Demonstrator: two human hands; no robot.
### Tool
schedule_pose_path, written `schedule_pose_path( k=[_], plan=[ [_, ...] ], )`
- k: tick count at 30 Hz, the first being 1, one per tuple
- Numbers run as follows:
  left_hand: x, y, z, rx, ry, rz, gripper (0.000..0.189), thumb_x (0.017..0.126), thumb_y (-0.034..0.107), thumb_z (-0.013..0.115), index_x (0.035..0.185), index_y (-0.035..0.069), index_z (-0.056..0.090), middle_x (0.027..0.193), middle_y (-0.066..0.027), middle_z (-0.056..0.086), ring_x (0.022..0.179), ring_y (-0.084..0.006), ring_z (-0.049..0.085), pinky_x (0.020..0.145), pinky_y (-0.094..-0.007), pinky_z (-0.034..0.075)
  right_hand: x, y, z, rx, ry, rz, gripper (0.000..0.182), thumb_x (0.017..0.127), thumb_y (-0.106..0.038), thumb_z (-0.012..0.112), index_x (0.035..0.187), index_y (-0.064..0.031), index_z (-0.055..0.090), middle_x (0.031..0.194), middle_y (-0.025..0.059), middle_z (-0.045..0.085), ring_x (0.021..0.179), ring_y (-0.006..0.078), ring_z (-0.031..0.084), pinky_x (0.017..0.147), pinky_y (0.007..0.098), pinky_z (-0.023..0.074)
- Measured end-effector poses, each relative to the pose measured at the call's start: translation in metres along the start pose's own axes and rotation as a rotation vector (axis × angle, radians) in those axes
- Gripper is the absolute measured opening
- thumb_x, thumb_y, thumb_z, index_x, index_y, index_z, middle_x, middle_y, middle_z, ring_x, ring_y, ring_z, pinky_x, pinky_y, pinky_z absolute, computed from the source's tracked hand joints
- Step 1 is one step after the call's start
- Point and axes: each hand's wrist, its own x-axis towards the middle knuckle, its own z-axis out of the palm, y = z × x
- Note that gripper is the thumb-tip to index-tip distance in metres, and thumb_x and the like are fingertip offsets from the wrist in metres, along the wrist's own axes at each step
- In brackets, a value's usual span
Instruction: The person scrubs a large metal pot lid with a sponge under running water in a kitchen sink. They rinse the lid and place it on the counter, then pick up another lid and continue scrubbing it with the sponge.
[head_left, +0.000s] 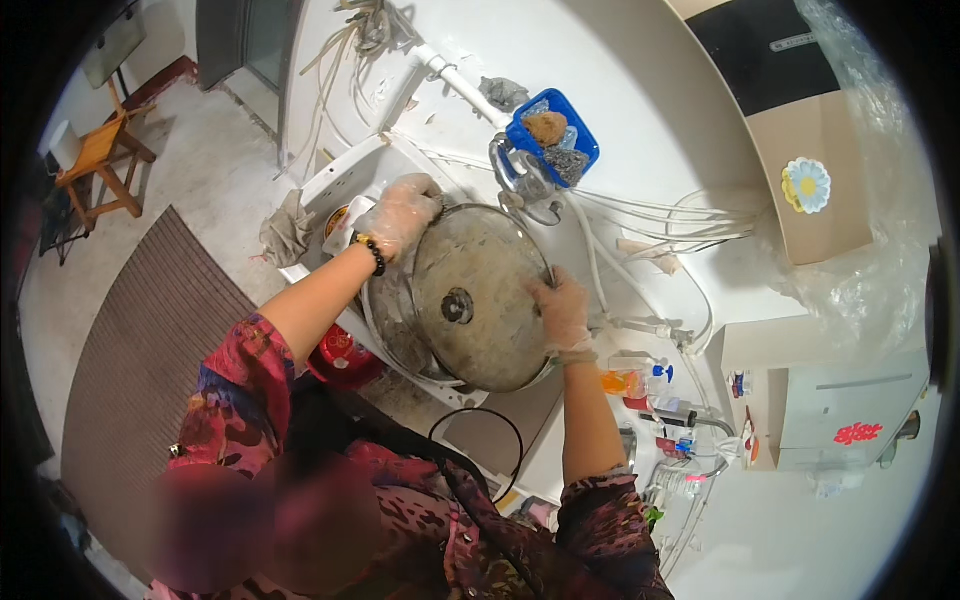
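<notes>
A round glass pan lid (487, 337) with a dark knob lies tilted over a wide metal pan (397, 315) in a white sink (352, 169). My right hand (564, 311), in a clear plastic glove, grips the lid's right rim. My left hand (405, 214), gloved too, has curled fingers near the lid's upper left rim; whether they hold the rim is hidden. A white container with a yellow and dark label (337, 223) stands in the sink beside my left wrist. A grey cloth (287, 229) hangs over the sink's left edge.
A blue basket (592, 142) with scrubbers hangs above the faucet (525, 180). Hoses and pipes run along the wall. Bottles, one with orange liquid (619, 382), stand to the right. A red basin (345, 360) is below the sink. A wooden stool (105, 146) stands at the upper left.
</notes>
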Motion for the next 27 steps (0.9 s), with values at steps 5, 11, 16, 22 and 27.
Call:
schedule_pose_path(
  k=[5,11,16,22,27],
  plan=[
    [-0.040,0.008,-0.012,-0.687,-0.034,-0.464,0.014,0.083,0.006,0.059,0.095,0.001,0.061,0.084,-0.0033,0.061,0.075,-0.0145,0.057,0.067,-0.0272,0.047,0.018,-0.015,-0.005,0.035,-0.095,0.172,0.034,0.087,-0.031,0.061,0.081,0.0025,0.062,0.058,0.0117,0.057,0.048,0.0186,0.054,0.051,0.0342,0.0439],
    [-0.062,0.000,-0.016,-1.089,-0.011,-0.616,0.014,0.086,0.010,0.059,0.100,0.008,0.062,0.088,-0.0014,0.060,0.074,-0.0126,0.055,0.060,-0.0264,0.045,0.043,-0.025,0.002,-0.080,-0.158,0.079,0.043,0.089,-0.038,0.061,0.083,0.0043,0.063,0.061,0.0096,0.059,0.048,0.0161,0.055,0.049,0.0312,0.0420],
    [-0.071,0.003,-0.013,-1.371,-0.004,-0.626,0.015,0.090,0.013,0.054,0.103,0.010,0.060,0.098,-0.0019,0.060,0.083,-0.0146,0.058,0.065,-0.0281,0.050,0.052,-0.048,0.006,-0.119,-0.244,0.073,0.046,0.088,-0.041,0.057,0.079,0.0034,0.064,0.062,0.0171,0.059,0.055,0.0280,0.057,0.058,0.0390,0.0445],
    [-0.084,0.002,-0.028,-1.587,-0.261,-0.390,0.019,0.089,0.008,0.051,0.108,0.005,0.055,0.101,-0.0067,0.060,0.086,-0.0157,0.059,0.069,-0.0287,0.050,0.045,-0.065,0.013,-0.104,-0.262,0.077,0.049,0.088,-0.044,0.055,0.081,0.0033,0.064,0.064,0.0209,0.058,0.061,0.0353,0.057,0.063,0.0420,0.0439],
    [-0.074,0.010,-0.023,-1.134,-0.104,-0.263,0.040,0.085,0.008,0.053,0.124,0.001,0.051,0.118,-0.0115,0.057,0.105,-0.0223,0.056,0.090,-0.0325,0.047,0.043,-0.058,0.015,-0.080,-0.233,0.076,0.051,0.088,-0.046,0.055,0.088,0.0034,0.065,0.075,0.0254,0.061,0.072,0.0390,0.059,0.067,0.0420,0.0456]
  ],
)
